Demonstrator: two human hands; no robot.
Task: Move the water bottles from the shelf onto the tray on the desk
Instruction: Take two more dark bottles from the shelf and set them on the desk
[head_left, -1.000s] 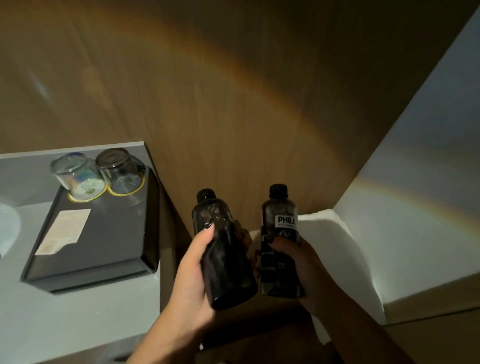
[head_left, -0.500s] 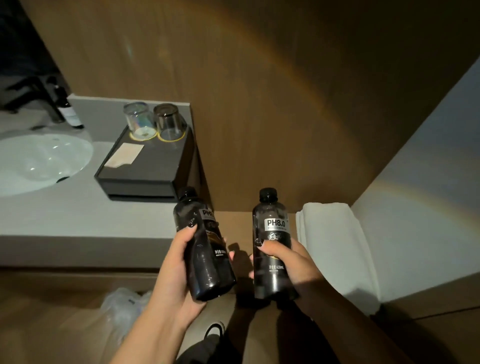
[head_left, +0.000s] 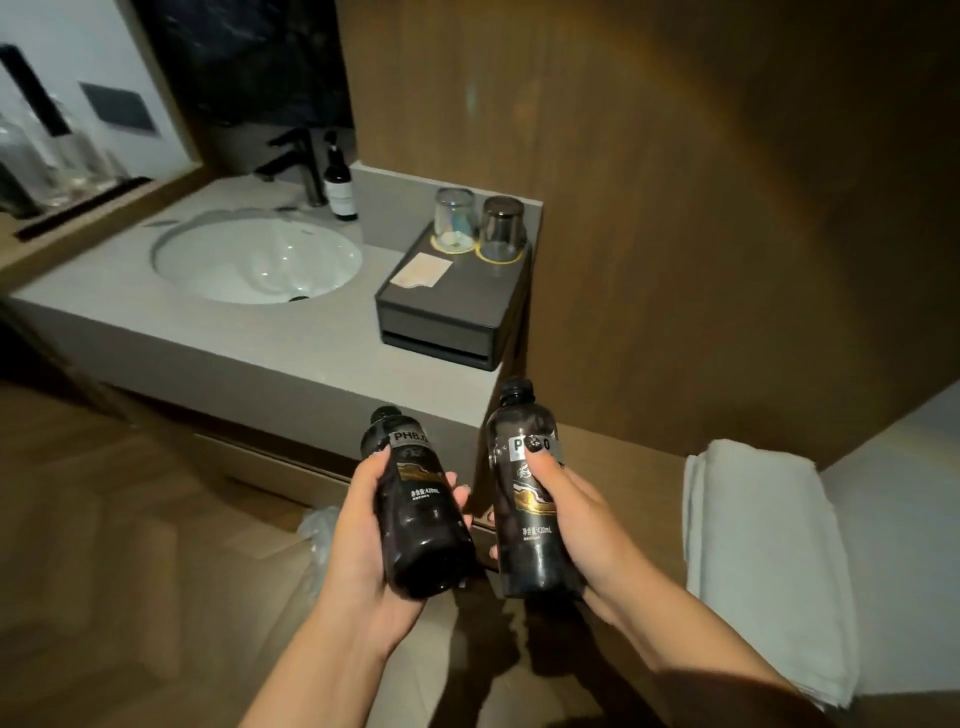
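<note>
Head view: two dark water bottles are carried, one gripped in each hand, short of the counter's front edge

Left bottle (head_left: 418, 512) is clamped in the left hand (head_left: 363, 540), tilted; right bottle (head_left: 532, 499) is clamped in the right hand (head_left: 576, 514), nearly upright. Both are held in the air, well apart from the black tray (head_left: 447, 306) at the counter's (head_left: 270, 343) right end, where two upturned glasses (head_left: 478, 223) occupy the tray's far edge. If the bottles are set down too far back, the glasses could be knocked over
</note>
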